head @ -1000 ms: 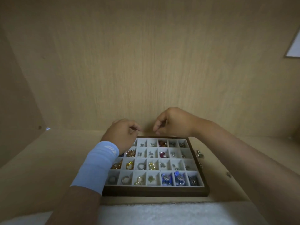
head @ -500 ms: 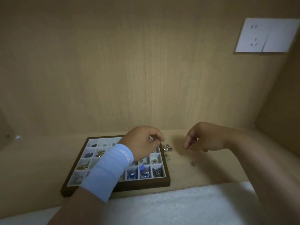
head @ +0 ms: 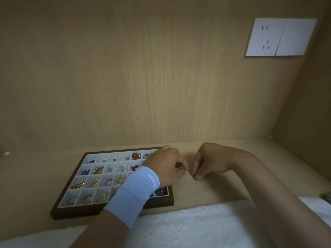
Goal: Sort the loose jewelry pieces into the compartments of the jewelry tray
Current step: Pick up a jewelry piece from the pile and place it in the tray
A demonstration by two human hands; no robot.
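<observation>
Jewelry tray (head: 77, 212) on wooden shelf (head: 206, 192), most compartments filled, so probably nearly done. Just right of it, left hand (head: 166, 167) and right hand (head: 211, 161), fingertips pinched together. Clamped on a piece? Can't tell.

Head view, down onto jewelry tray (head: 77, 212)

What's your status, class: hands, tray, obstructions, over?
Left hand and right hand both pinched, tips nearly meeting, just right of jewelry tray. Held piece too small to see. Left wristband covers tray's near-right compartments.
</observation>
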